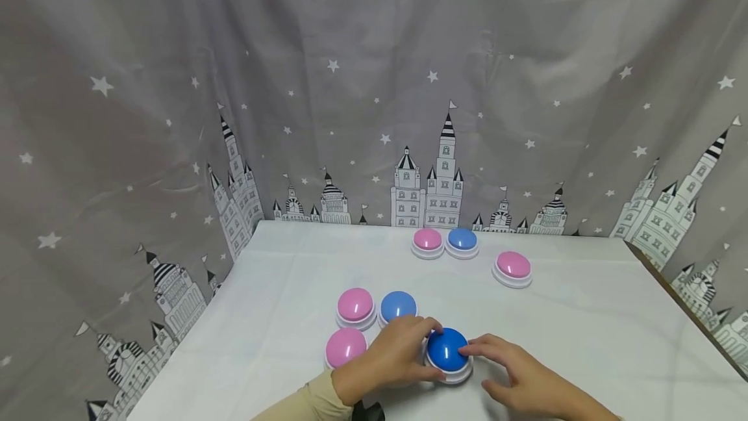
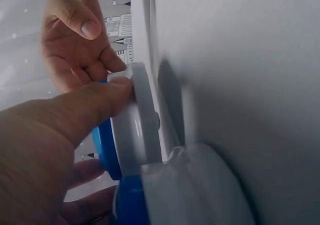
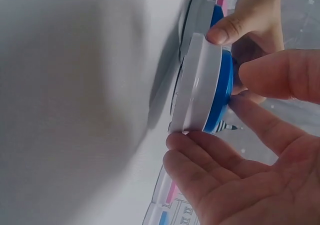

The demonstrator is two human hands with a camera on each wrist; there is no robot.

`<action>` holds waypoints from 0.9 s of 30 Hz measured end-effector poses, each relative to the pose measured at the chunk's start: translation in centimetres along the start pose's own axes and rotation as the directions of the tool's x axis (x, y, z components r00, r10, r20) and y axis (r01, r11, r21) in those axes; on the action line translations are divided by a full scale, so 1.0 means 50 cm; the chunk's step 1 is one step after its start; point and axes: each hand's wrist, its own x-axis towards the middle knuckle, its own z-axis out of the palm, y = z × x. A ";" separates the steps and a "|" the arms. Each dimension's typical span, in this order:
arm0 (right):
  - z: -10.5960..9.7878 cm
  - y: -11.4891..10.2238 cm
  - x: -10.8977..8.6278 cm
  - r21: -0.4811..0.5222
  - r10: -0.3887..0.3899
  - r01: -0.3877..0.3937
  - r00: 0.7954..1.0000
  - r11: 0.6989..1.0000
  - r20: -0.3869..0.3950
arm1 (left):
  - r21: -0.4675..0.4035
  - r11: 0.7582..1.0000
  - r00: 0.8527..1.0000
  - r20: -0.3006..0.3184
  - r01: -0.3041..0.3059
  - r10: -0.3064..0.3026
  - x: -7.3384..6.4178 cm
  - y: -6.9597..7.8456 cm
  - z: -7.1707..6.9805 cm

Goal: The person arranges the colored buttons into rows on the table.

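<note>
A round push button [image 1: 447, 349] with a dark blue dome and white base is near the front of the white table. My left hand [image 1: 393, 355] grips it from the left, the thumb on the white base and the fingers around the far side. From the right, my right hand [image 1: 522, 375] touches it with extended fingers; one fingertip meets the blue dome, and the right thumb [image 3: 280, 77] stands apart from it. In the right wrist view, other fingertips reach the edge of the white base [image 3: 192, 85]. Whether the base rests fully on the table is unclear.
Left of the hands are two pink buttons [image 1: 355, 305] and a lighter blue button [image 1: 398, 305], partly hidden. Farther back stand a pink button [image 1: 427, 239], a blue button [image 1: 462, 239] and another pink one [image 1: 513, 264]. A grey castle-print curtain [image 1: 350, 83] hangs behind the table [image 1: 280, 278].
</note>
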 end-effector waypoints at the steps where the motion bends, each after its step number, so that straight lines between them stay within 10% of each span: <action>1: -0.002 -0.001 -0.001 -0.008 0.003 -0.003 1.000 1.000 -0.003 | -0.003 1.000 1.000 -0.006 -0.011 0.011 0.001 0.000 -0.001; 27: 0.008 0.020 0.000 0.090 -0.002 -0.003 0.998 0.996 0.056 | 0.033 0.998 0.998 0.033 -0.051 0.050 -0.005 -0.007 0.007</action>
